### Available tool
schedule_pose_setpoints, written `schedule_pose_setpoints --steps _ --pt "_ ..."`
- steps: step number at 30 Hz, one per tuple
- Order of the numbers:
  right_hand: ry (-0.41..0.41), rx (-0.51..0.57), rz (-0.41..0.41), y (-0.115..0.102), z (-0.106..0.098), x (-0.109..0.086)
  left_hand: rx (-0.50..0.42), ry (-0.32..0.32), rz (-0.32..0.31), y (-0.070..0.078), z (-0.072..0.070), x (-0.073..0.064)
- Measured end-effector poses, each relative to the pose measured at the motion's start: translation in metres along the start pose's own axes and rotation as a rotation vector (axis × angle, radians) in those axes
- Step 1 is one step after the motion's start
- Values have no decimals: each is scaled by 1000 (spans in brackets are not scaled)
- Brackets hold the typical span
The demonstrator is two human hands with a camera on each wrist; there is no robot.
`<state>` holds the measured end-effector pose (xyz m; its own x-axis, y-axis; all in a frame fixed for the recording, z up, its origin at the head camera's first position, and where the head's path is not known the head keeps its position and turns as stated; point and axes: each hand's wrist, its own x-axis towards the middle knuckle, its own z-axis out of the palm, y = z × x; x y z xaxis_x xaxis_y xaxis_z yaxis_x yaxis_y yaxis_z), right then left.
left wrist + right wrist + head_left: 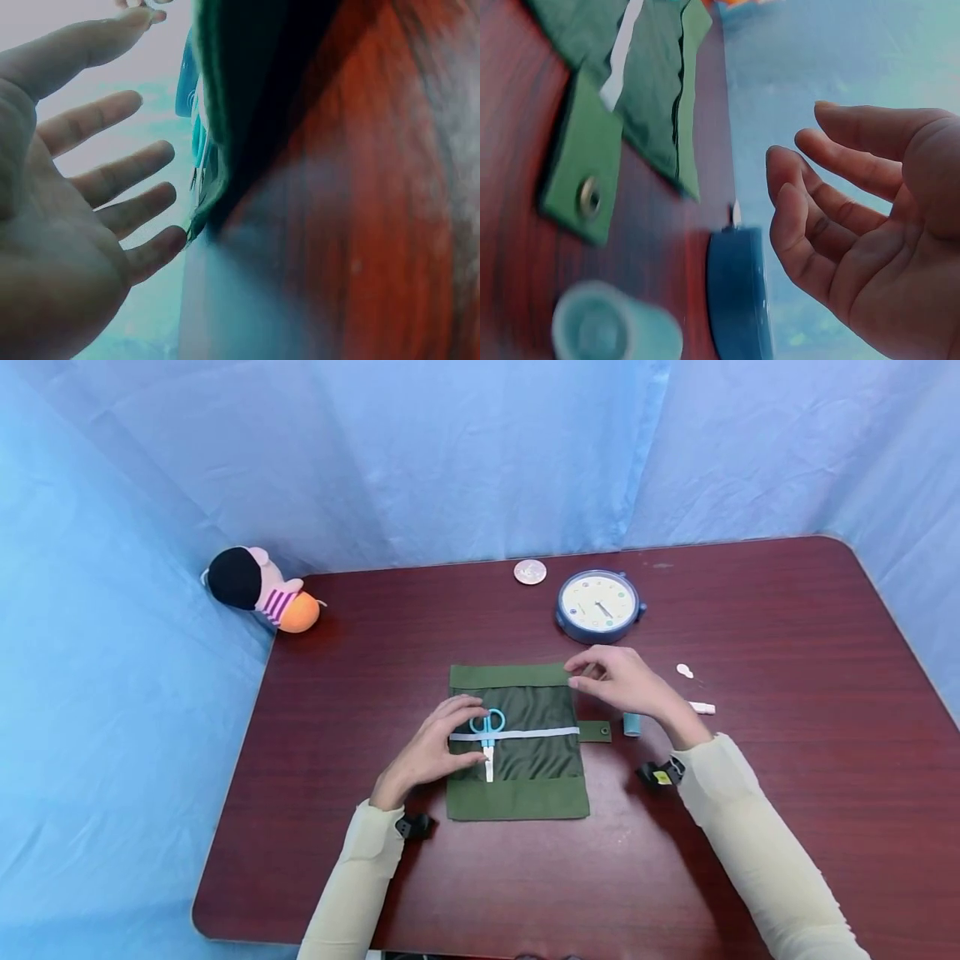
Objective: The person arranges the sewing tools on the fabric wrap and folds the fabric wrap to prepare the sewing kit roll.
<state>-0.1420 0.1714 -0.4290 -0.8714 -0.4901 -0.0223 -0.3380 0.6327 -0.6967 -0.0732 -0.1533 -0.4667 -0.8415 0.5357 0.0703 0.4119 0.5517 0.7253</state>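
Observation:
A green fabric sewing roll (517, 797) lies unfolded on the table, with a white elastic band (536, 734) across its middle. Small scissors with light blue handles (489, 742) are tucked under the band on the left side. My left hand (435, 745) hovers over the roll's left edge, fingers spread around the scissors and holding nothing. Above the roll's upper right corner is my right hand (618, 681), its fingers loosely bent with nothing between them. A strap with a metal snap (590, 196) sticks out from the roll's right side, beside a teal hollow-ended cylinder (632, 725).
Behind the roll stands a blue round clock (597, 606), next to a pale, shiny disc (530, 572). A plush doll (262, 589) sits at the far left corner. Right of the right hand lie a small white piece (684, 670) and a white stick-like item (703, 708).

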Motion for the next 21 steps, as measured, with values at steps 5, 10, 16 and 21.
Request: schedule_pose_setpoints --steps 5,10,16,21 --pt "38 0 45 10 -7 -17 -6 -63 -44 -3 -1 -2" --pt "54 -10 93 22 -8 -33 9 -92 -64 -8 -1 -3" --pt "75 -20 104 33 -10 -49 38 -97 -68 -11 -1 -2" --pt "96 -63 121 39 -12 -61 63 -100 -97 -13 -2 -3"
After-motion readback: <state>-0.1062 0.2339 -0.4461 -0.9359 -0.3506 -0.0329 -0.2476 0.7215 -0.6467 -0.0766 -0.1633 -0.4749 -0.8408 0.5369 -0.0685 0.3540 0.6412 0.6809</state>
